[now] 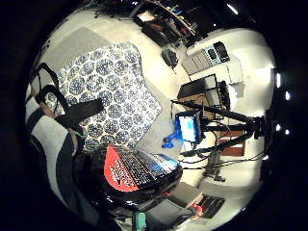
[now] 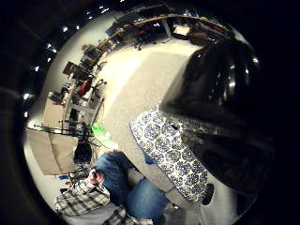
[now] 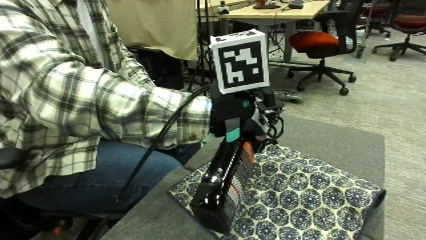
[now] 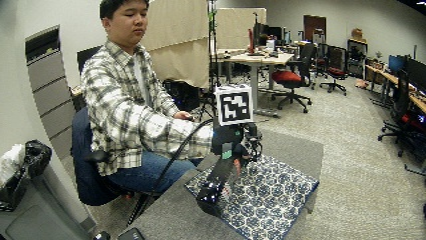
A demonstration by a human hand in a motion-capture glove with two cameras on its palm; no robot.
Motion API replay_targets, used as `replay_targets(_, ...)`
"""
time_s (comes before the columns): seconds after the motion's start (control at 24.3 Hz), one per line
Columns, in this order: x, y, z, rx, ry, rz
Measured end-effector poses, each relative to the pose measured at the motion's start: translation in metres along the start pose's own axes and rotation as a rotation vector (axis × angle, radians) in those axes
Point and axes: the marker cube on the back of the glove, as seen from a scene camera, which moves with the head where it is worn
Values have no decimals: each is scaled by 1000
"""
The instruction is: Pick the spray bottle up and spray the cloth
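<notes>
Above the patterned cloth [image 3: 306, 195] | gloved right hand [image 3: 233, 112] gripped the black spray bottle [image 3: 223, 185] by its neck, fingers curled round it | bottle hung tilted over the cloth's near edge | cloth lay on the grey table [image 3: 339, 137].

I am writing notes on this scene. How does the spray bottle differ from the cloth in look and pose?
The spray bottle is glossy black with a red label; the cloth is white with a blue pattern. The spray bottle is tilted and held up by the gloved right hand; the cloth lies flat on the grey table. Both are at the table's near end.
</notes>
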Motion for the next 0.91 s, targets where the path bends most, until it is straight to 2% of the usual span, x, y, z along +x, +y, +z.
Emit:
replay_targets(0.41,46,17,-59,298,-510,219)
replay_targets(0.91,100,70,-65,581,-930,399)
